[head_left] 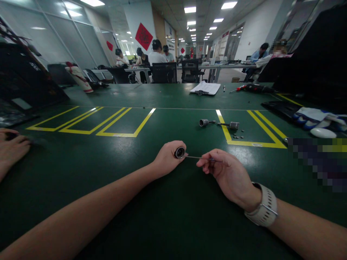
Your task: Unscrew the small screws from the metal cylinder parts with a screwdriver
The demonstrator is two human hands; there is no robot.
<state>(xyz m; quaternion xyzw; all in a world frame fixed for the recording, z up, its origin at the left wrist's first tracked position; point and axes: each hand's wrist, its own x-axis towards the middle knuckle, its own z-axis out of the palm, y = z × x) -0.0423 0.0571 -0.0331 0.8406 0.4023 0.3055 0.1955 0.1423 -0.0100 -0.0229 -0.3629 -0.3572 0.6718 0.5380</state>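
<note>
My left hand (170,159) is closed around a small round metal connector-like part (179,152), its open end turned toward me. Between the fingertips of my right hand (226,169) is a thin metal rod-shaped tool (195,157), and its far tip reaches the rim of the metal part. Whether the tip touches the rim or enters it, I cannot tell. Beyond my hands lie two more cylindrical metal parts, one at the left (204,122) and one on the yellow tape (234,125). Several tiny nut-like pieces (238,137) are scattered below the right one.
Yellow tape outlines (116,135) mark the green table (114,224). A clipboard (206,87) and a red-handled screwdriver (238,88) lie farther back. White-and-blue gloves (318,117) and a white oval object (323,133) are at right. Another person's hand (13,148) rests at left.
</note>
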